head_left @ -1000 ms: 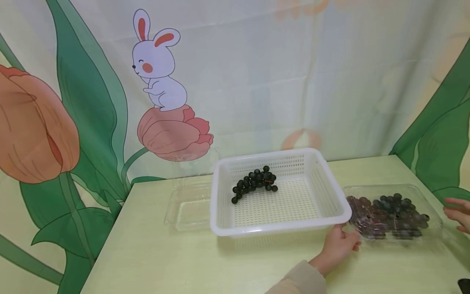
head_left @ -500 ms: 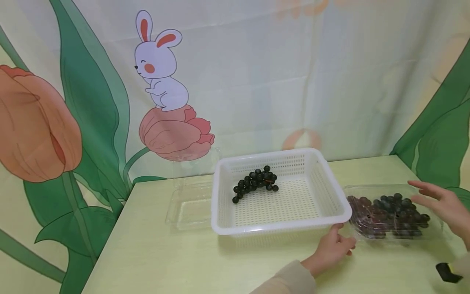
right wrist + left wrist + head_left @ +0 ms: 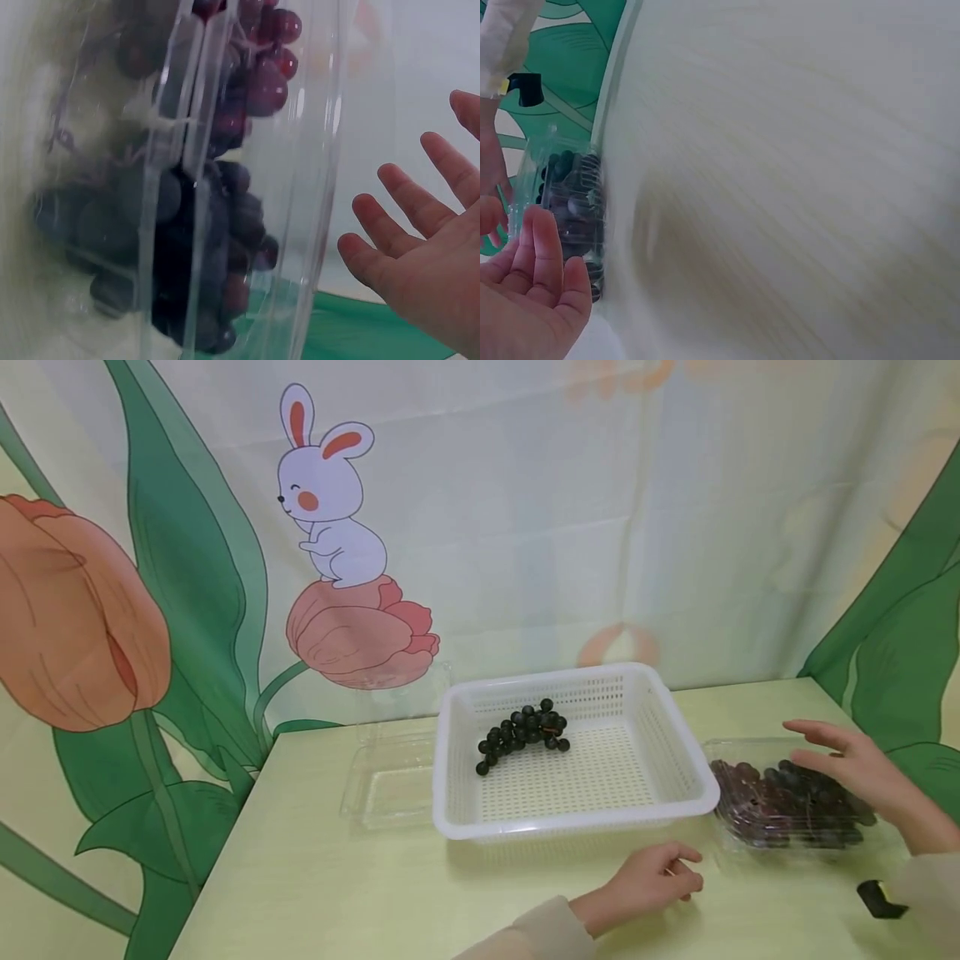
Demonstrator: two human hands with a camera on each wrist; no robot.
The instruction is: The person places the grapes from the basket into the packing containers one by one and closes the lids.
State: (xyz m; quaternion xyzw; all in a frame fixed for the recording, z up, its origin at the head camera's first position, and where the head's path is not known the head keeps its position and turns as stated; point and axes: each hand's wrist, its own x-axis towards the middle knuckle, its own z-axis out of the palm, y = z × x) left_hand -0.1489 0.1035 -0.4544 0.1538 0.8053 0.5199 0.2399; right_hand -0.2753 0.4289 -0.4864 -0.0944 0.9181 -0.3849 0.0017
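A clear plastic box point(image 3: 735, 847) of dark and reddish grapes point(image 3: 765, 797) stands on the right of the table. Over its right part hovers my right hand point(image 3: 862, 772), fingers spread; the right wrist view shows the fingers point(image 3: 405, 217) apart from the box wall. My left hand point(image 3: 648, 881) hangs loosely curled above the table, in front of the white basket point(image 3: 577, 822) and left of the box, holding nothing. Inside the basket, toward its back left, lies a bunch of black grapes point(image 3: 525, 731).
Left of the basket sits a second clear plastic box point(image 3: 390, 785) with its lid raised, holding nothing visible. A printed cloth point(image 3: 510, 527) hangs behind the pale table point(image 3: 315, 877). On the right wrist is a black strap piece point(image 3: 881, 900).
My right hand has come in from the right edge to above the grape box. My left hand has drawn away from the basket's front right corner, toward the lower left.
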